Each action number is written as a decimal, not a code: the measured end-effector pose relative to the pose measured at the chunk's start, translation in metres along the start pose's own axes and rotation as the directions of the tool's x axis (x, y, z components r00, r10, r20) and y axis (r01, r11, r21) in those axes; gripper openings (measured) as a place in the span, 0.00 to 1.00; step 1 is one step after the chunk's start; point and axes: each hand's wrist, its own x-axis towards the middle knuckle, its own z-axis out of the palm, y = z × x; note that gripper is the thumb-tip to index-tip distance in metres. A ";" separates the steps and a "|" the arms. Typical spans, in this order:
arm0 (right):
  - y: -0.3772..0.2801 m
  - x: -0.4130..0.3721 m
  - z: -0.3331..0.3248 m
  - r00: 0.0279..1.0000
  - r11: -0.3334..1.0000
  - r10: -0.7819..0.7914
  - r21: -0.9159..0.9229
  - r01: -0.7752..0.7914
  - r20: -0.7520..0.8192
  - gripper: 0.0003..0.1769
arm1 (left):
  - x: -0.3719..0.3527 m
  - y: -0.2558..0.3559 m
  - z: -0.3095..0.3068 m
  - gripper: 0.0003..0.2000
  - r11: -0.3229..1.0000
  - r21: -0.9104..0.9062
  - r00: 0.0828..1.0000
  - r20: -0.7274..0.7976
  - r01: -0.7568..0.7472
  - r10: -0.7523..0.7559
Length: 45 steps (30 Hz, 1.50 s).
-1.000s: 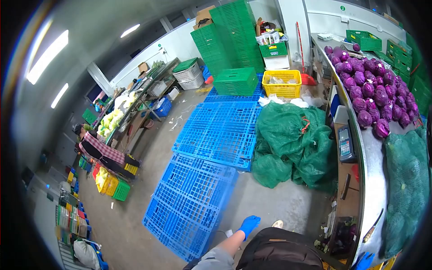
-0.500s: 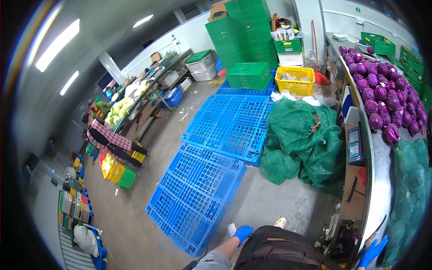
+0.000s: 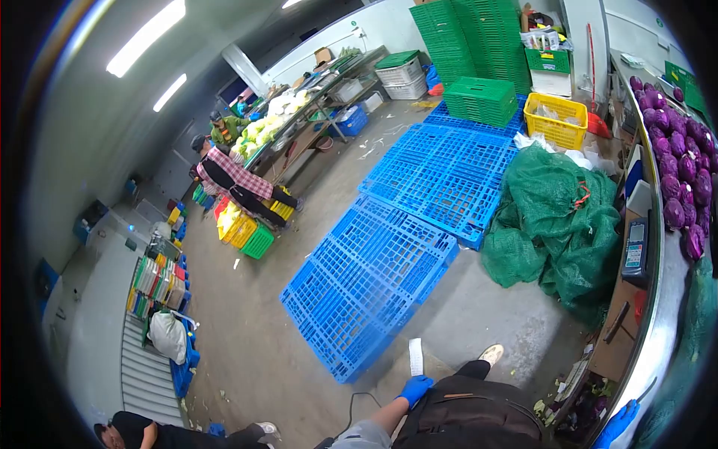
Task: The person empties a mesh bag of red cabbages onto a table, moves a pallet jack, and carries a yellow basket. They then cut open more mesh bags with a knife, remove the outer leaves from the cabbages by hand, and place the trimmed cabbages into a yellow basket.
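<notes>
My left hand (image 3: pixel 416 390), in a blue glove, is closed beside a dark brown bag or apron (image 3: pixel 467 415) at my front. A printed white paper strip (image 3: pixel 416 358) sticks up from its fingers. At the lower right, my right hand (image 3: pixel 618 423), also gloved in blue, is at the edge of the metal table (image 3: pixel 649 329). Its fingers are curled, and a thin dark knife blade (image 3: pixel 648 390) points out past them; the handle is hidden. Green mesh netting (image 3: pixel 684 367) lies on the table close by, with a pile of purple cabbages (image 3: pixel 684 161) farther up.
Blue pallets (image 3: pixel 370 277) lie on the floor ahead, beside heaped green netting (image 3: pixel 557 224). Stacked green crates (image 3: pixel 479 45) and a yellow crate (image 3: pixel 555 122) stand behind. People (image 3: pixel 232 176) are at a far vegetable table; another person (image 3: pixel 179 432) is at lower left.
The view has swung left and the purple cabbages slid right. My right hand, flat beside the knife before, has curled around it. The paper strip shows longer, and a person appears at lower left.
</notes>
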 end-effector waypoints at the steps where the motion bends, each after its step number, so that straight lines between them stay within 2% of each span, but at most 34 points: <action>1: 0.008 0.004 0.006 1.000 1.000 -0.018 0.015 0.019 -0.020 0.20 | -0.004 -0.003 -0.004 0.15 1.000 -0.010 1.000 -0.003 -0.001 0.001; 2: 0.016 0.009 0.014 0.999 1.000 -0.026 0.015 0.026 -0.025 0.20 | -0.014 0.008 -0.011 0.15 0.985 -0.108 0.991 0.004 0.136 -0.136; 3: 0.023 0.013 0.022 0.999 0.960 0.009 0.280 0.005 -0.049 0.20 | -0.021 0.016 -0.018 0.15 0.943 -0.198 0.963 0.024 0.268 -0.269; 4: 0.027 0.015 0.028 0.997 0.850 0.050 0.526 -0.011 -0.060 0.21 | -0.022 0.017 -0.020 0.15 0.926 -0.239 0.955 0.023 0.292 -0.295; 5: 0.022 0.018 0.024 0.997 0.850 0.051 0.527 -0.011 -0.061 0.21 | -0.021 0.020 -0.021 0.15 0.926 -0.239 0.955 0.023 0.291 -0.294; 6: 0.018 0.024 0.019 0.949 0.607 0.315 0.770 -0.196 -0.007 0.22 | -0.019 0.022 -0.022 0.15 0.928 -0.235 0.956 0.028 0.290 -0.292; 7: -0.005 0.030 0.001 0.840 0.263 0.527 0.916 -0.303 0.127 0.22 | -0.017 0.025 -0.022 0.15 0.929 -0.231 0.956 0.033 0.290 -0.290; 8: -0.041 0.031 -0.032 0.839 0.262 0.529 0.915 -0.306 0.129 0.22 | -0.014 0.028 -0.022 0.15 0.929 -0.228 0.956 0.033 0.291 -0.292; 9: -0.085 0.027 -0.073 0.941 0.827 0.337 0.467 -0.311 0.031 0.18 | -0.010 0.033 -0.019 0.15 0.956 -0.165 0.970 0.042 0.243 -0.239; 10: -0.113 0.025 -0.097 0.989 0.975 0.110 -0.202 -0.088 0.096 0.21 | -0.006 0.039 -0.016 0.15 0.976 -0.102 0.981 0.055 0.191 -0.187; 11: -0.123 0.025 -0.103 0.989 0.975 0.112 -0.202 -0.090 0.099 0.21 | -0.006 0.049 -0.014 0.15 0.976 -0.099 0.981 0.054 0.193 -0.188; 13: -0.131 0.023 -0.108 0.946 0.962 0.258 0.035 -0.269 0.196 0.20 | -0.010 0.069 -0.007 0.15 0.991 -0.125 0.997 0.065 0.044 -0.036; 14: -0.127 0.022 -0.107 0.944 0.960 0.266 0.030 -0.277 0.197 0.20 | -0.006 0.073 -0.004 0.15 0.992 -0.119 0.997 0.071 0.046 -0.038; 16: -0.123 0.023 -0.106 0.941 0.974 0.207 0.037 -0.225 0.266 0.20 | 0.007 0.079 0.002 0.16 0.994 0.113 0.987 0.158 -0.002 -0.016; 17: -0.128 0.023 -0.111 0.916 0.943 0.255 0.129 -0.307 0.310 0.20 | 0.014 0.078 0.005 0.16 0.994 0.112 0.986 0.167 -0.006 -0.013; 19: -0.121 0.020 -0.110 0.961 0.983 0.158 0.057 -0.175 0.227 0.20 | 0.027 0.078 0.010 0.17 0.994 0.106 0.983 0.183 -0.030 0.010; 21: -0.080 0.013 -0.088 0.950 0.977 0.213 -0.064 -0.203 0.227 0.20 | 0.039 0.092 0.010 0.17 0.989 0.150 0.983 0.180 0.002 -0.029; 22: -0.064 0.007 -0.082 0.989 0.968 -0.013 -0.245 0.050 0.149 0.22 | 0.044 0.098 0.009 0.18 0.979 0.203 0.982 0.174 0.035 -0.071; 23: -0.048 0.000 -0.073 0.964 0.860 -0.236 -0.436 0.264 0.119 0.25 | 0.054 0.100 0.008 0.18 0.975 0.223 0.977 0.201 0.022 -0.068; 24: -0.039 -0.004 -0.047 0.971 0.962 -0.229 -0.169 0.214 -0.075 0.22 | 0.068 0.100 0.007 0.17 0.976 0.216 0.979 0.192 0.024 -0.066; 25: -0.049 -0.012 -0.035 0.950 0.978 -0.153 0.098 0.186 -0.272 0.20 | 0.081 0.104 0.008 0.17 0.976 0.218 0.977 0.202 0.017 -0.062; 26: -0.049 -0.020 -0.040 0.978 0.981 0.190 0.037 -0.188 -0.085 0.19 | 0.096 0.107 0.007 0.16 0.972 0.228 0.967 0.253 -0.047 -0.012; 27: -0.069 -0.021 -0.038 0.930 0.891 0.346 0.356 -0.282 -0.127 0.18 | 0.111 0.120 0.005 0.15 0.963 0.239 0.943 0.331 -0.123 0.039; 28: -0.093 -0.022 -0.048 0.886 0.841 0.451 0.384 -0.381 -0.109 0.17 | 0.121 0.141 0.006 0.13 0.984 0.158 0.932 0.362 -0.078 0.015; 29: -0.145 -0.007 -0.069 0.818 0.678 0.571 0.597 -0.429 -0.061 0.16 | 0.135 0.168 0.009 0.11 0.995 0.096 0.913 0.409 -0.026 -0.016; 30: -0.147 -0.008 -0.063 0.745 0.571 0.664 0.684 -0.454 -0.060 0.15 | 0.162 0.178 0.015 0.08 0.978 0.091 0.859 0.499 -0.186 0.117; 31: -0.158 -0.003 -0.069 0.687 0.473 0.726 0.746 -0.468 -0.029 0.16 | 0.190 0.187 0.026 0.06 0.980 0.000 0.818 0.551 -0.201 0.168; 33: -0.185 0.008 -0.088 0.703 0.682 0.689 0.484 -0.549 -0.174 0.17 | 0.204 0.264 0.053 0.11 0.977 0.144 0.800 0.599 -0.156 0.039; 34: -0.187 0.009 -0.088 0.685 0.677 0.707 0.447 -0.584 -0.176 0.18 | 0.215 0.293 0.069 0.11 0.964 0.164 0.761 0.647 -0.210 0.056; 35: -0.173 -0.002 -0.069 0.695 0.752 0.657 0.322 -0.576 -0.292 0.19 | 0.226 0.315 0.088 0.10 0.953 0.172 0.733 0.677 -0.250 0.070; 37: -0.191 0.005 -0.087 0.649 0.673 0.733 0.363 -0.645 -0.204 0.19 | 0.239 0.358 0.136 0.10 0.912 0.222 0.667 0.741 -0.345 0.072; 39: -0.186 0.002 -0.079 0.620 0.656 0.745 0.432 -0.619 -0.244 0.18 | 0.227 0.400 0.183 0.10 0.865 0.249 0.630 0.771 -0.436 0.096; 41: -0.182 -0.001 -0.074 0.591 0.651 0.758 0.387 -0.653 -0.276 0.15 | 0.192 0.450 0.234 0.09 0.818 0.114 0.483 0.849 -0.564 0.214; 45: -0.193 0.006 -0.096 0.638 0.643 0.757 0.336 -0.688 -0.143 0.17 | 0.122 0.516 0.331 0.12 0.643 0.031 0.338 0.870 -0.765 0.360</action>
